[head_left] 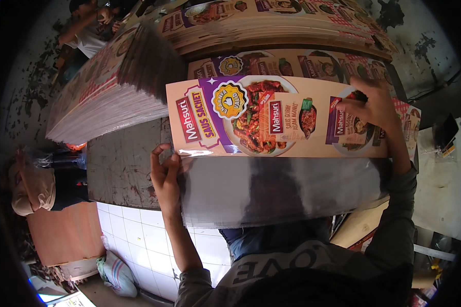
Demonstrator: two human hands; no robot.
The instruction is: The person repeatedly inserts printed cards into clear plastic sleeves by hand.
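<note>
A long printed cardboard sheet (271,117) with food pictures and a purple band lies across the worktop in front of me. A shiny clear film (281,189) covers its near half. My left hand (165,176) grips the film's left edge, fingers curled over it. My right hand (376,110) presses flat on the sheet's right end. More printed sheets (292,61) of the same kind lie underneath and behind it.
A thick stack of printed sheets (107,92) rises at the left, another stack (271,25) at the back. The grey worktop (123,163) has a white tiled front (133,230). One person (33,187) crouches at left; another (89,30) works at the far left.
</note>
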